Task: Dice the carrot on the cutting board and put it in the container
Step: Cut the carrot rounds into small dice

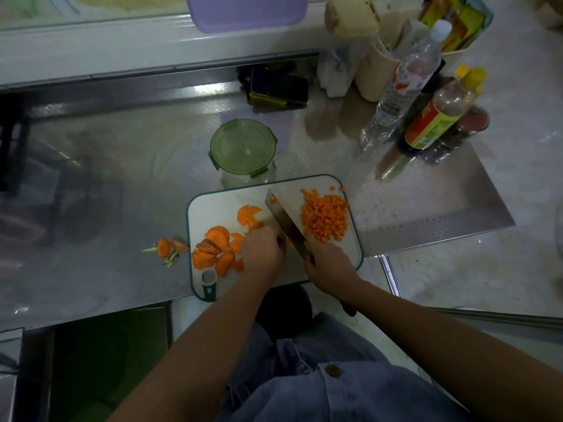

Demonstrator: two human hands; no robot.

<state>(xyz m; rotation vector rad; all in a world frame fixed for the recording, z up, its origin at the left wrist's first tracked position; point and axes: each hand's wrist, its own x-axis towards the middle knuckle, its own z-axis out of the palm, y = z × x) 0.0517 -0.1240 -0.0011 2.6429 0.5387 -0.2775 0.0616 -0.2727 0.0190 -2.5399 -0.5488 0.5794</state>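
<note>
1. The left hand [262, 249] covers what it steadies. Its fingers curl down onto carrot right against the blade, and only a sliver of orange shows at the fingertips.
2. The right hand [330, 269] is clamped round the handle of the cleaver [285, 208]. The handle is almost wholly hidden in that grip. The broad blade slants up and left across the cutting board [210, 208], and its cutting edge meets the board beside the left fingers.
3. The container [242, 147] has its green lid on. Its glass body is partly cut off by the board's far edge, so its inside cannot be made out.
4. The carrot slices [213, 248] lie in a loose heap left of the left hand, some touching it, with a few more near the blade's tip.
5. The diced carrot [324, 217] is heaped on the right of the blade, near the board's right rim and well clear of both hands.
6. Carrot top scraps [166, 248] lie on the counter [122, 184] just off the board's left edge.
7. The board's near edge sits close to the counter's front edge. Bare metal spreads to the left. Bottles [426, 95] crowd the far right corner, and a phone [278, 86] lies behind the container.
</note>
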